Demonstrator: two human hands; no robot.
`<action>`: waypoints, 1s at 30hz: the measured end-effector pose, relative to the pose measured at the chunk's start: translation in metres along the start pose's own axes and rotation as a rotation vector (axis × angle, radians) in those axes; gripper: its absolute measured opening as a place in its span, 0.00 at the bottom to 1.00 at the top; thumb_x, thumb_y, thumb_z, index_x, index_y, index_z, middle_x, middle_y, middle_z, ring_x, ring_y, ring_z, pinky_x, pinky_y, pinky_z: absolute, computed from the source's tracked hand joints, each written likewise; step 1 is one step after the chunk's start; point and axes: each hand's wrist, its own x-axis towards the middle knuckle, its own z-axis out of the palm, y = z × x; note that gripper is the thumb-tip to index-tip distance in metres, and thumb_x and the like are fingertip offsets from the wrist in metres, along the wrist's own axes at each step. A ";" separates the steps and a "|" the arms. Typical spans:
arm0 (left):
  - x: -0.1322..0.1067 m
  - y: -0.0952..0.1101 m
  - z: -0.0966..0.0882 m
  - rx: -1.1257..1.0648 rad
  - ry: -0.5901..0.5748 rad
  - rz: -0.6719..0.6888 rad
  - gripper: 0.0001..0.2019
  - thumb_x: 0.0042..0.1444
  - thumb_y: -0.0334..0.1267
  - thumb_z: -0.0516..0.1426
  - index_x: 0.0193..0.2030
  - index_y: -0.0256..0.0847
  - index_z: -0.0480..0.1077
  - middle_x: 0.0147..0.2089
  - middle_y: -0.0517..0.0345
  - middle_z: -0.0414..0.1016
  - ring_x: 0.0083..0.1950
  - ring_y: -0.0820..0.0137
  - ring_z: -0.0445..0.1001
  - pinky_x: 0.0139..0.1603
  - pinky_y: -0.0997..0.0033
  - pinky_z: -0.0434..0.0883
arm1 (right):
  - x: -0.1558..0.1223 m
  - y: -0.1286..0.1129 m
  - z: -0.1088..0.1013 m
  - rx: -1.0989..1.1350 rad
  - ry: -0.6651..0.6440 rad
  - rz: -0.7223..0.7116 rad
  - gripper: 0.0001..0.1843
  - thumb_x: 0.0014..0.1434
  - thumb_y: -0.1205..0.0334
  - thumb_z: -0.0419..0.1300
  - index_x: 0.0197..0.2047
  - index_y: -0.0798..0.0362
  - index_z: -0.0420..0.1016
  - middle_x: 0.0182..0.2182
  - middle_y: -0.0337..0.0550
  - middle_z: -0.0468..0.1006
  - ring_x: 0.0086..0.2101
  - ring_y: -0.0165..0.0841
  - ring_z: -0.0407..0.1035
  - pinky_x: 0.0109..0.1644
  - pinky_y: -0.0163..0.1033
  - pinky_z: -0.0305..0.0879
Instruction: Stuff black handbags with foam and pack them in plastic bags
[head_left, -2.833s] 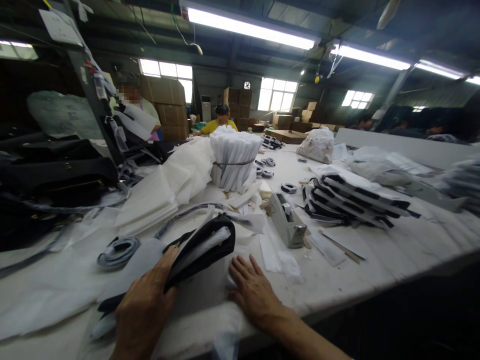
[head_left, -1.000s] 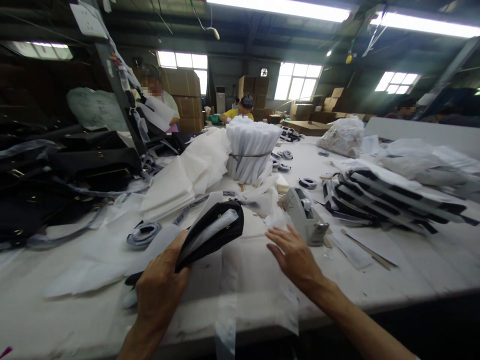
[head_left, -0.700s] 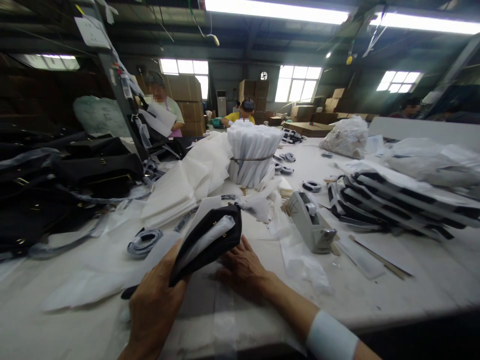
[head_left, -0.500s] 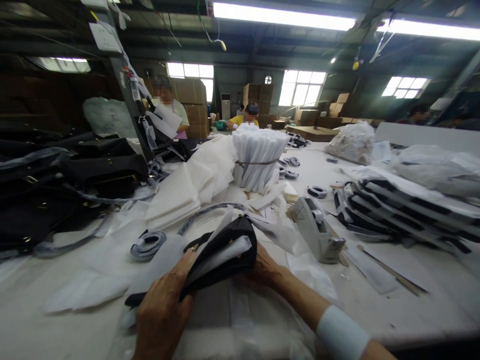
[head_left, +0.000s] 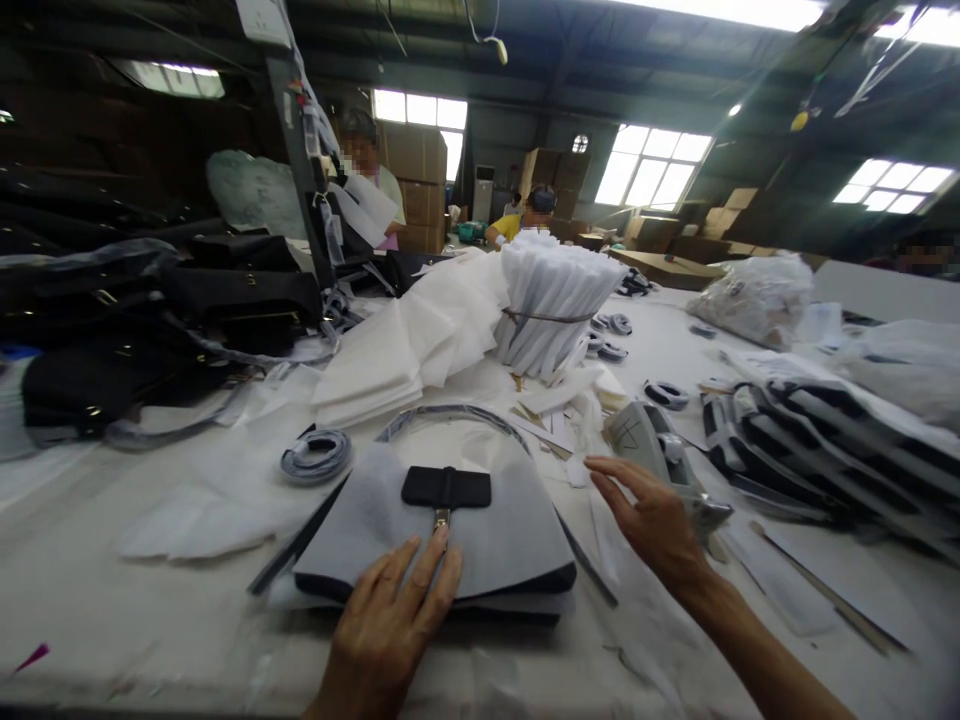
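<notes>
Handbag [head_left: 450, 488] lies flat at the front of the tabletop [head_left: 187, 650], its handle [head_left: 450, 408] arched away from you. Far left, black handbags [head_left: 127, 375] are heaped together; nearer, a coiled strap [head_left: 316, 457] sits just beside your work. Your left hand [head_left: 397, 620] rests on the front with fingers spread, pressing rather than gripping, just below the metal clasp [head_left: 441, 519]. A pale foam sheet [head_left: 517, 540] covers most of the front and the handle looks wrapped — that much seems done. The dark lower edge is bare and no tape shows on the sheet, so the covering looks only partway along. Your right hand [head_left: 652, 515] is off the bag, loosely open with nothing visible in its grip, beside the tape dispenser [head_left: 652, 440]. Farther right lies a pile of black-and-white pieces [head_left: 810, 440]. You'll find no readable brand or label — only an unclear mark on the dispenser's side.
</notes>
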 end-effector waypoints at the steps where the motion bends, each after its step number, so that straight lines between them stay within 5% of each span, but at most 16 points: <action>1: 0.001 -0.001 -0.001 0.005 -0.007 -0.005 0.21 0.66 0.29 0.47 0.60 0.49 0.69 0.62 0.58 0.71 0.58 0.65 0.73 0.61 0.64 0.64 | 0.013 -0.019 -0.003 0.049 -0.007 -0.036 0.13 0.66 0.55 0.55 0.45 0.49 0.79 0.44 0.46 0.82 0.46 0.41 0.76 0.54 0.50 0.72; 4: 0.003 -0.007 -0.007 0.031 -0.062 -0.001 0.22 0.66 0.27 0.46 0.62 0.48 0.68 0.64 0.58 0.69 0.58 0.65 0.73 0.59 0.63 0.65 | 0.047 -0.074 -0.003 0.184 -0.149 -0.207 0.12 0.66 0.59 0.55 0.45 0.49 0.79 0.45 0.44 0.81 0.48 0.36 0.74 0.56 0.43 0.69; 8: -0.001 -0.016 -0.015 0.048 -0.094 0.034 0.22 0.66 0.27 0.46 0.62 0.47 0.68 0.64 0.59 0.69 0.57 0.64 0.73 0.57 0.63 0.66 | 0.067 -0.117 0.016 0.155 -0.523 -0.355 0.13 0.66 0.60 0.54 0.47 0.49 0.79 0.46 0.43 0.81 0.47 0.35 0.74 0.54 0.39 0.69; 12: -0.013 -0.012 -0.012 0.026 -0.056 -0.006 0.21 0.66 0.27 0.47 0.61 0.47 0.68 0.63 0.59 0.70 0.59 0.63 0.72 0.60 0.61 0.64 | 0.054 -0.106 0.037 -0.065 -0.794 -0.313 0.20 0.64 0.53 0.58 0.54 0.55 0.75 0.53 0.52 0.76 0.54 0.43 0.69 0.57 0.45 0.65; 16: -0.017 -0.005 -0.009 0.016 -0.091 -0.030 0.22 0.65 0.27 0.47 0.62 0.48 0.68 0.64 0.57 0.68 0.62 0.61 0.70 0.63 0.57 0.63 | 0.041 -0.079 0.052 -0.069 -0.822 -0.209 0.36 0.65 0.41 0.52 0.66 0.59 0.62 0.65 0.58 0.62 0.63 0.47 0.57 0.63 0.50 0.58; 23: -0.018 -0.003 -0.004 0.030 -0.043 -0.042 0.23 0.65 0.27 0.46 0.62 0.47 0.68 0.64 0.56 0.69 0.61 0.61 0.70 0.63 0.57 0.62 | 0.079 -0.094 0.063 -0.282 -1.018 -0.197 0.30 0.68 0.40 0.43 0.45 0.50 0.80 0.47 0.52 0.81 0.51 0.49 0.71 0.55 0.56 0.62; 26: -0.019 0.000 0.000 0.026 -0.051 -0.048 0.22 0.64 0.28 0.48 0.62 0.47 0.67 0.64 0.55 0.69 0.61 0.60 0.70 0.62 0.57 0.63 | 0.096 -0.102 0.061 -0.322 -1.092 -0.197 0.26 0.67 0.41 0.47 0.45 0.49 0.80 0.45 0.50 0.82 0.49 0.46 0.73 0.55 0.54 0.62; 30: -0.019 0.004 0.001 0.016 -0.064 -0.083 0.23 0.64 0.27 0.48 0.63 0.46 0.66 0.65 0.57 0.67 0.62 0.58 0.69 0.63 0.56 0.63 | 0.093 -0.122 0.056 -0.413 -1.048 -0.197 0.29 0.64 0.41 0.54 0.49 0.60 0.77 0.50 0.62 0.78 0.55 0.52 0.68 0.63 0.59 0.52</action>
